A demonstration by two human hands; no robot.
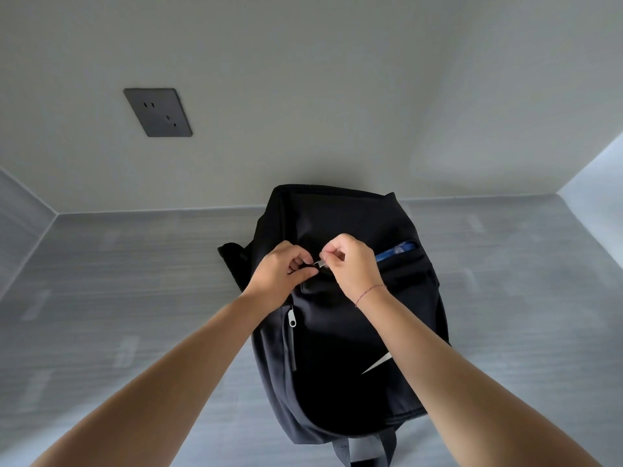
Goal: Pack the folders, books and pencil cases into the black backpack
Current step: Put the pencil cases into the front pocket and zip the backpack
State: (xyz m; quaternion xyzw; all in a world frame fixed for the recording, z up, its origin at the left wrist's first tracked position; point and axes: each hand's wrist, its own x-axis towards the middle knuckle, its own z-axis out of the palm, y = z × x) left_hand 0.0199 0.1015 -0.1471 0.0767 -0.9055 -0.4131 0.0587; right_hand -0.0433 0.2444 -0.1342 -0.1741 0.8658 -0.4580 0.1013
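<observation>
Upper left, on the wall: dark socket (157,112). Centre, lying on grey counter (135,298) with top end toward the wall: black backpack (337,332), left grip (283,267) curled, pinching the fabric just beside the zip pull (322,263), right grip (350,264) pinched on that pull from the other side. Right of both grips, inside the part-open zip slot: blue item (397,249), kind not discernible.

Two bare forearms converging from near to far, left hand (283,269) fingers curled, thumb and forefinger pinching black fabric backpack (337,348), right hand (354,266) just beside it, pinching small silver metal zip pull (322,263), thin thread bracelet (369,293) at right wrist
</observation>
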